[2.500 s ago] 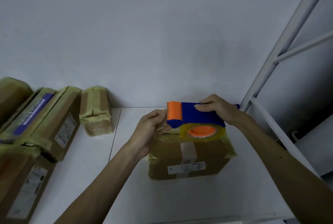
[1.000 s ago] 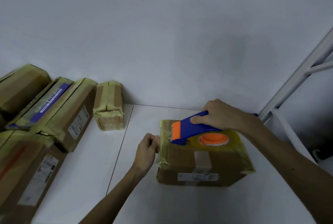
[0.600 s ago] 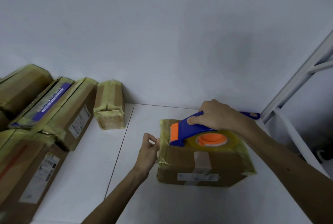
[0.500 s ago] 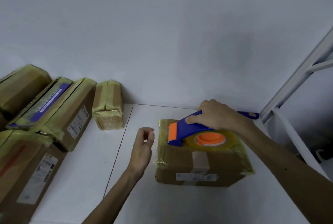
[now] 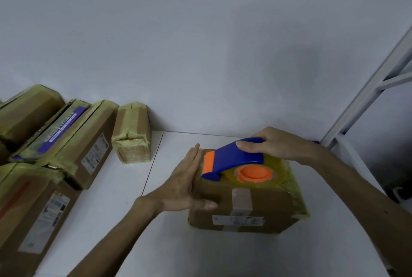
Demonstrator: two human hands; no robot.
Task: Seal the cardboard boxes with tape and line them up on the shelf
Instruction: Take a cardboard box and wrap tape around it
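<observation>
Flat left hand (image 5: pixel 187 185) against cardboard box (image 5: pixel 256 207), right hand (image 5: pixel 276 145) gripping tape dispenser (image 5: pixel 236 161).
Box on shelf (image 5: pixel 107 205) between the hands; left side hidden by palm, dispenser handle end under right fingers, label (image 5: pixel 237 220) unreadable, stacked boxes (image 5: pixel 73 143) beyond left hand cropped.

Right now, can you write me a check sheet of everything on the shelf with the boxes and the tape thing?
Surface: white shelf board, with a thin seam running across it.
Job's things: cardboard box lying on the shelf, yellowish tape on its edges; blue and orange tape dispenser resting on its top; taped boxes grouped at the left, the small box by the wall.
Clutter: nothing seen.
Hands: left hand flat against the box's left side; right hand grips the dispenser.
Cables: nothing seen.
Surroundings: plain wall behind; white metal frame at the right.
</observation>
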